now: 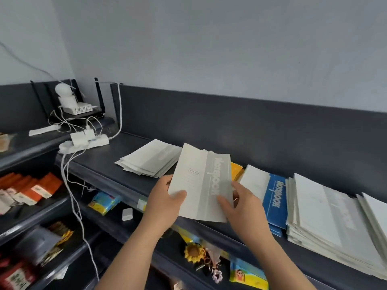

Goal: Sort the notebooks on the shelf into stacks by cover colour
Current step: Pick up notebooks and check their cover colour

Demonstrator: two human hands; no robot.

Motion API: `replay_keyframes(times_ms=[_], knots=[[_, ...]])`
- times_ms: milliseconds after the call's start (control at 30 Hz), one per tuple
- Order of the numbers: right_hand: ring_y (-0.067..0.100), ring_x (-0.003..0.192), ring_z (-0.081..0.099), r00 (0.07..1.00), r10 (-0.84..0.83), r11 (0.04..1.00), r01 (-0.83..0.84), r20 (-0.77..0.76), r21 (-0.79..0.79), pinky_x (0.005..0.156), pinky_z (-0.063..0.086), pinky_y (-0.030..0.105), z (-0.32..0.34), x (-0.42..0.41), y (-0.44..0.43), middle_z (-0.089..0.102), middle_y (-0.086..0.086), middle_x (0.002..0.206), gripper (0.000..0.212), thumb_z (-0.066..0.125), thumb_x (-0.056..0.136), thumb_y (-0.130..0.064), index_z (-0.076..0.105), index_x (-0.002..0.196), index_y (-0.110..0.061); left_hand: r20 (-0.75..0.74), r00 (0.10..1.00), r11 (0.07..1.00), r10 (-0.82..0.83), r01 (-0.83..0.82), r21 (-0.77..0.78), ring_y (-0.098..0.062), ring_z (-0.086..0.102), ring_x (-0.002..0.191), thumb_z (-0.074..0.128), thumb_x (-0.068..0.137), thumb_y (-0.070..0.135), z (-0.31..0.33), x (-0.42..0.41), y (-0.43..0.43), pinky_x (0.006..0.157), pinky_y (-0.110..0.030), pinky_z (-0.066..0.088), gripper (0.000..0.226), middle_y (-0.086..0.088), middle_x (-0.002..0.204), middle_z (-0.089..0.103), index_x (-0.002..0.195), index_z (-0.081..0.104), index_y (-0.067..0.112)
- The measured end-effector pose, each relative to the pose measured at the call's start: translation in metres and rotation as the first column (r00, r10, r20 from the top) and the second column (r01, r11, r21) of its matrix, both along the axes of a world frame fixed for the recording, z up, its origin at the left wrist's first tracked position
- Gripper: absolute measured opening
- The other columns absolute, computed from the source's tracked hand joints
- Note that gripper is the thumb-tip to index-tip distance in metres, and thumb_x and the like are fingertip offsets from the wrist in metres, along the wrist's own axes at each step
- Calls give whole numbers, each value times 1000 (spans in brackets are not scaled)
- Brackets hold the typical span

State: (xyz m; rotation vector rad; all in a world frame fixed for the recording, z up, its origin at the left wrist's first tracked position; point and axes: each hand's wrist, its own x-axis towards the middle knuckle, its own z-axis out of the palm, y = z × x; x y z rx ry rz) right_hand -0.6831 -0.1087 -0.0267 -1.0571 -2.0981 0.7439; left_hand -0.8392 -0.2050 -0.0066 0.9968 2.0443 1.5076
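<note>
Early on, I judge: my left hand (165, 197) and right hand (243, 204) both grip some grey notebooks (196, 185), one grey stack (150, 159) sits formed, blue notebook (274, 197) and big pile (326, 216) left to sort

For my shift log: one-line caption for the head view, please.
The left hand and right hand hold grey notebooks above the shelf, between a grey stack and a blue notebook.

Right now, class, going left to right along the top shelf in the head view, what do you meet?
power strip → loose grey notebook stack → held grey notebooks → blue notebook → tall grey stack
</note>
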Motion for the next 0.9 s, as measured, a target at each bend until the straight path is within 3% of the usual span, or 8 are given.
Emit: replay_keyframes(times_ms=[300, 433, 567, 700, 800, 867, 900], knots=[[9, 88, 61, 997, 52, 999, -52, 51, 3, 66, 50, 21, 10, -100, 51, 64, -10, 105, 41, 55, 89, -41, 51, 128, -29, -47, 996, 997, 80, -80, 1, 2, 56, 89, 59, 91, 16, 4, -91, 38, 60, -11, 41, 31, 15, 105, 60, 120, 52, 24], [6, 87, 60, 996, 66, 998, -68, 64, 21, 58, 42, 12, 11, -132, 69, 65, -11, 106, 40, 55, 90, -42, 50, 128, -31, -60, 993, 995, 100, -100, 15, 3, 57, 88, 58, 90, 16, 2, -126, 57, 59, -10, 40, 31, 17, 103, 61, 121, 54, 24], [2, 75, 55, 992, 88, 996, -89, 91, 12, 57, 35, 12, 13, -167, 81, 59, -17, 89, 32, 56, 90, -37, 57, 120, -28, -84, 992, 996, 93, -93, -3, 2, 57, 91, 57, 91, 15, -2, -163, 70, 61, -12, 40, 31, 18, 103, 62, 121, 56, 23], [7, 80, 60, 987, 84, 996, -82, 141, -16, 62, 42, 17, 14, -200, 90, 65, -12, 91, 27, 58, 88, -36, 60, 114, -27, -131, 990, 998, 56, -58, -13, -1, 58, 91, 57, 91, 14, -4, -200, 82, 63, -15, 43, 29, 17, 101, 62, 117, 58, 27], [9, 73, 60, 981, 44, 998, -36, 191, -43, 58, 46, 23, 12, -227, 94, 64, -9, 82, 18, 59, 87, -37, 61, 100, -24, -171, 985, 998, 16, -25, -54, -5, 59, 94, 58, 90, 15, -7, -231, 91, 71, -21, 46, 34, 13, 106, 63, 122, 56, 26], [6, 62, 54, 977, 2, 997, 14, 212, -76, 51, 39, 20, 12, -244, 93, 58, -10, 70, 12, 59, 87, -35, 55, 82, -25, -208, 978, 995, -25, 5, -97, -6, 59, 93, 58, 89, 17, -9, -252, 94, 74, -25, 48, 36, 13, 105, 63, 123, 56, 27], [6, 55, 47, 975, -23, 996, 43, 221, -84, 48, 33, 19, 12, -253, 91, 51, -10, 63, 22, 59, 87, -34, 47, 71, -26, -230, 972, 993, -48, 22, -114, -5, 59, 92, 58, 89, 16, -10, -263, 96, 74, -26, 49, 35, 13, 104, 62, 122, 56, 28]])
